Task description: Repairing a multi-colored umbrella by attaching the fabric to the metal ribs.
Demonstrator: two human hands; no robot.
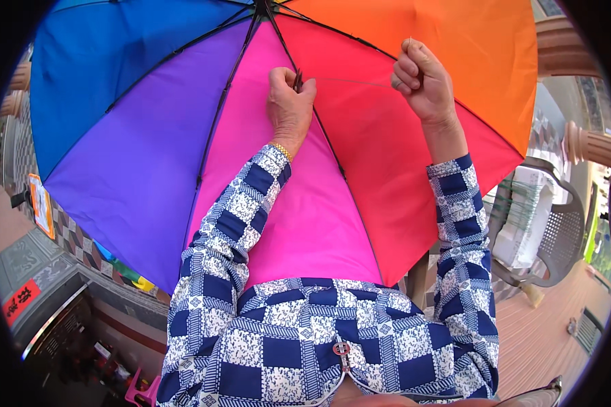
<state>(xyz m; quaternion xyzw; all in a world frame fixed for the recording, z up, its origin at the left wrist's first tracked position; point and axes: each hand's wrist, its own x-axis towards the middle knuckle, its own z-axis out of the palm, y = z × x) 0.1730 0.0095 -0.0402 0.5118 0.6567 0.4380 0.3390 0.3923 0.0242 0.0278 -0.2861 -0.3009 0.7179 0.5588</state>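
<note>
Item: open umbrella [149, 136], panels of blue, purple, pink, red and orange, seen from its underside with black ribs [220, 102] fanning out from the far top centre. It fills the far and left of the scene, resting against the person's lap.

Left hand [288, 102]: closed, fingers pinched on a rib at the seam between the pink and red panels; a gold bracelet [280, 150] sits at the wrist.

Right hand [422, 78]: closed in a fist, raised to the right over the red and orange panels, pinching something thin; a fine thread [349, 80] runs taut between the two hands.

Sleeves [234, 217]: blue-and-white checked fabric, both arms.

Surroundings: grey plastic chair [563, 237] at right, on wooden decking [543, 339]; patterned tile floor [68, 230] at left.
</note>
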